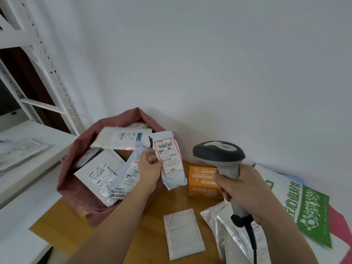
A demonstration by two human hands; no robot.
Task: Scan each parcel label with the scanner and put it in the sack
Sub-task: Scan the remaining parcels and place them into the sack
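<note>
My left hand (150, 166) pinches a small white parcel (172, 176) with a red-bordered label, holding it upright at the sack's right edge. My right hand (236, 181) grips the handle of a grey scanner (219, 151), whose head points left toward the parcel. A red scan spot shows on the parcels just left of my left hand. The reddish sack (66, 168) stands open at the left of the wooden table (152, 204), holding several labelled parcels, among them a white bubble mailer (99, 174) and a blue-grey bag (125, 178).
An orange box (202, 185) sits behind the scanner. A small white padded mailer (182, 233) lies at the table front, a silver foil bag (222, 225) beside it, and a white-green bag (304, 206) at the right. White metal shelving (28, 103) stands left, the wall close behind.
</note>
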